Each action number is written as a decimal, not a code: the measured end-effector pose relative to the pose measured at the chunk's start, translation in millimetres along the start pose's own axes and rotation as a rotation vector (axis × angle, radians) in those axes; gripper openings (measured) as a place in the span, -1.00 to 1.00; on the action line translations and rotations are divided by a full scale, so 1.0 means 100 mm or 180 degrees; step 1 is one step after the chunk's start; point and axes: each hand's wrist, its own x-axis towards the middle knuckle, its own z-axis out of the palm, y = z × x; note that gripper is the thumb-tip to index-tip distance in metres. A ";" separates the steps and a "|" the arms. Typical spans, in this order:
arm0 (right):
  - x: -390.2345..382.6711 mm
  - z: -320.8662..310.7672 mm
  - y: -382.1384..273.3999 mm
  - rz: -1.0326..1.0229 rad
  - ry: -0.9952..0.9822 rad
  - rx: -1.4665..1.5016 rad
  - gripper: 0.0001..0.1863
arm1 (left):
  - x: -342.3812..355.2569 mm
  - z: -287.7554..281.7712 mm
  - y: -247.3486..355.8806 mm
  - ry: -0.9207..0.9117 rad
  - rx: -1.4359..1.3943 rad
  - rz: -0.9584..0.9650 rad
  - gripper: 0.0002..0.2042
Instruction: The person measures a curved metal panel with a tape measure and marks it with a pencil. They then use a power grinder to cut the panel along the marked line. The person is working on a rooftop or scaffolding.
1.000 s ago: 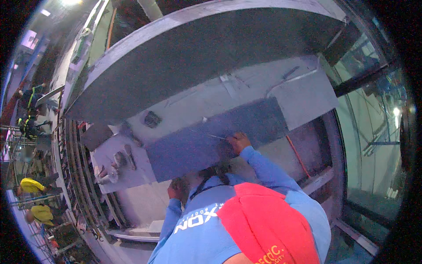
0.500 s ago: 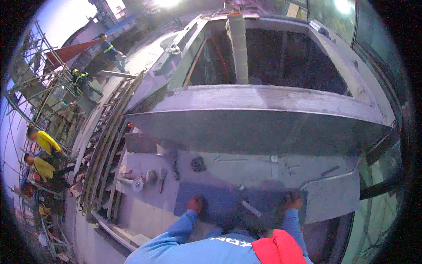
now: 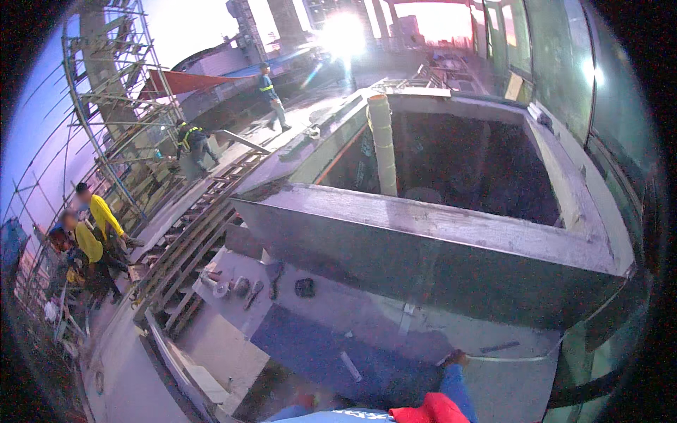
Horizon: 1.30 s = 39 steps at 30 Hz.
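Note:
My right hand is at the dark blue-grey sheet's far right edge, fingers curled; what they grip is unclear. My left hand is low at the near side, mostly hidden, its fingers unreadable. A pale narrow strip lies on the sheet between my hands, and a small light piece sits farther back. A thin long strip extends rightward from beside my right hand. Behind are a dark lump and several hand tools on the pale work surface.
A high dark ledge borders a pit with an upright pipe. Timber pieces line the left. Several co-workers stand near scaffolding; another person is on the walkway. Glass panels rise at the right.
The view has tilted up to the surroundings. My right hand left the thin pale strip, now lying loose on the sheet, and moved rightward to the sheet's edge. The walking person has advanced.

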 end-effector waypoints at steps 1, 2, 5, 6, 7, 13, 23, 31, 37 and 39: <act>0.05 0.01 0.00 -0.0094 0.0057 0.0023 -0.70 | -0.05 0.05 0.06 -0.0009 -0.0067 -0.0108 -0.65; 0.12 0.02 -0.03 -0.0185 0.0154 0.0080 -0.72 | -0.05 0.08 0.12 0.0001 -0.0123 -0.0188 -0.66; 0.24 0.02 -0.09 -0.0413 0.0444 0.0135 -0.75 | 0.01 0.12 0.20 0.0010 -0.0265 -0.0374 -0.67; 0.27 0.02 -0.11 -0.0511 0.0546 0.0156 -0.76 | 0.01 0.14 0.20 0.0011 -0.0300 -0.0420 -0.68; 0.28 0.01 -0.12 -0.0605 0.0636 0.0179 -0.76 | 0.01 0.16 0.19 0.0022 -0.0345 -0.0444 -0.68; 0.30 0.02 -0.10 -0.1160 0.1278 0.0244 -0.79 | -0.17 0.29 -0.03 -0.0059 -0.0477 -0.0440 -0.70; -0.25 -0.29 -0.07 -0.0972 0.1462 0.1204 -0.86 | -0.07 0.30 -0.52 -0.0341 -0.0390 -0.0134 -0.69; -0.34 -2.69 -0.76 -0.1292 0.2920 0.0833 -0.88 | -0.01 0.30 -0.61 0.0281 -0.0507 0.0199 -0.68; -0.43 -4.34 -0.64 -0.0708 0.3679 0.1726 -0.77 | 0.06 0.47 -0.10 0.1038 0.0962 0.0375 -0.69; -0.40 -4.56 -0.42 -0.0872 0.3839 0.1050 -0.80 | 0.06 0.55 -0.06 0.0966 0.0287 -0.0195 -0.66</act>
